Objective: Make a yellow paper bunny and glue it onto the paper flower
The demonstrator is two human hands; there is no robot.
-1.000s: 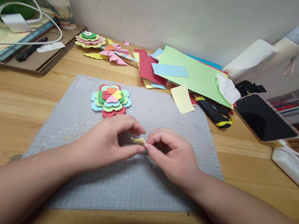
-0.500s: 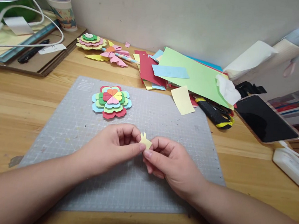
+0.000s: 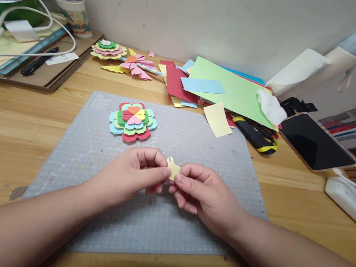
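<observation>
In the head view, my only one, my left hand (image 3: 132,171) has thumb and fingers closed together on the left edge of a small yellow paper cutout (image 3: 172,171), while my right hand (image 3: 208,194) pinches its right edge, the remaining fingers of both curled loosely. The cutout sits between my fingertips over the grey mat (image 3: 110,223), its two narrow points sticking up towards twelve o'clock; whether it is one layer or several, I cannot tell. Taking the cutout as the clock's centre, the layered paper flower (image 3: 133,122) lies on the mat at ten o'clock, a plain yellow sheet (image 3: 218,119) partly on the mat near one o'clock, and what looks like a cutter (image 3: 251,134) at two. I judge those thin points the weakest part: pulling my hands apart could tear the paper at the notch, and pressing too hard could crease it. Too light a pinch might let it slip, and a careless sweep of my left hand towards ten o'clock could knock the flower's petals.
</observation>
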